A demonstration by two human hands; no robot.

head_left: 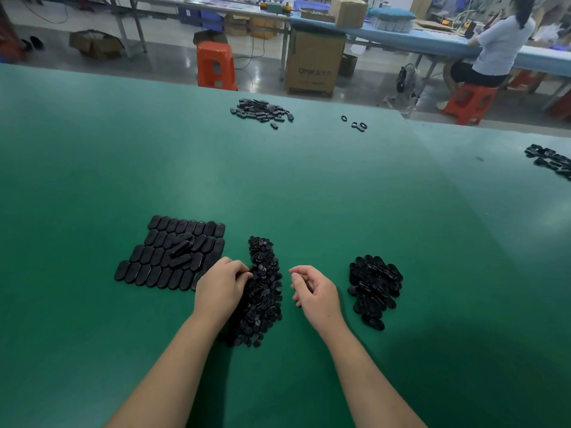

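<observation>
A long heap of small black round parts (262, 291) lies on the green table (278, 186) in front of me. My left hand (221, 287) rests at the heap's left edge, its fingertips curled into the parts; whether it pinches one is hidden. My right hand (312, 291) hovers just right of the heap, fingers loosely curled and holding nothing. Black oblong shells (170, 254) are laid out in neat rows to the left, with a few loose ones on top. A pile of black oblong frames (375, 288) sits to the right.
Another pile of black parts (262, 111) and three loose rings (357, 123) lie near the table's far edge. More black parts (553, 160) sit at the right edge. Beyond the table stand an orange stool (216, 66), a cardboard box (313, 63) and a seated person (494, 47).
</observation>
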